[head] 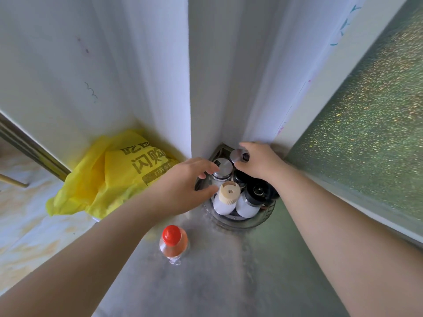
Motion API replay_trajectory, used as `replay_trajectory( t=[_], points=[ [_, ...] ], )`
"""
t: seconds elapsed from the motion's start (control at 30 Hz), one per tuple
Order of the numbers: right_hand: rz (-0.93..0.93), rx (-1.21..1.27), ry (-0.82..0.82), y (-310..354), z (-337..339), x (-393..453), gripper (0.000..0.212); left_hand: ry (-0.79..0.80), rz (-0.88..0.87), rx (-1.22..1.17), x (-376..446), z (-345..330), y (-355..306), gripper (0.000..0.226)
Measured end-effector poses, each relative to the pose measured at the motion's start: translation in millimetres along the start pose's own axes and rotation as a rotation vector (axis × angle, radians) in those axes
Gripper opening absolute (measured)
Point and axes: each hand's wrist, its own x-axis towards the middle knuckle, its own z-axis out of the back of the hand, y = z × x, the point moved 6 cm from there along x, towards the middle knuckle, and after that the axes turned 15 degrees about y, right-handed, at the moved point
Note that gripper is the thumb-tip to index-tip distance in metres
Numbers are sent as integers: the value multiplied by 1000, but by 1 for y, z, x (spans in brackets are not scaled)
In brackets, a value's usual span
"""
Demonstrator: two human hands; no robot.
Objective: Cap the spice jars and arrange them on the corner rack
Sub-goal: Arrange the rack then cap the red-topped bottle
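White walls crowd your corner rack [240, 221]: left hand [183, 184] spread at a steel-capped jar [221, 170], right hand [258, 162] pinching a cap [238, 155]. Bumped jars could topple.

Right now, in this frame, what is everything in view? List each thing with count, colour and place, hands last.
corner rack: one, metal, in the wall corner on the steel counter.
silver-capped jars: two, at the back of the rack; the right one's cap is under the right hand.
beige-capped jar: one, white body, front left of the rack.
black-capped jars: at least two, front right and middle of the rack.
red-capped bottle: one, clear with orange liquid, on the counter in front of the rack.
plastic bag: one, yellow with printed text, left of the rack against the wall.
frosted window: one, greenish, at right.
left hand: open, fingers at the left silver-capped jar.
right hand: on the right silver cap.
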Motion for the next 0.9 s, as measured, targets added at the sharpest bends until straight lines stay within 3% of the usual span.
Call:
replay_trajectory(
  t=[0.23,0.53,0.73,0.9],
  points=[
    [0,114,-128,-46,12,-92,45,-15,-95,-78,11,-33,-55,39],
    [-364,208,-144,-222,-42,-233,42,229,-217,-115,37,-167,-127,37],
    [-431,200,-10,-260,-93,-245,46,327,-181,-114,35,-216,-147,37],
    [-479,102,-3,-272,-107,-218,28,292,-139,-116,21,-216,-141,35]
  ],
)
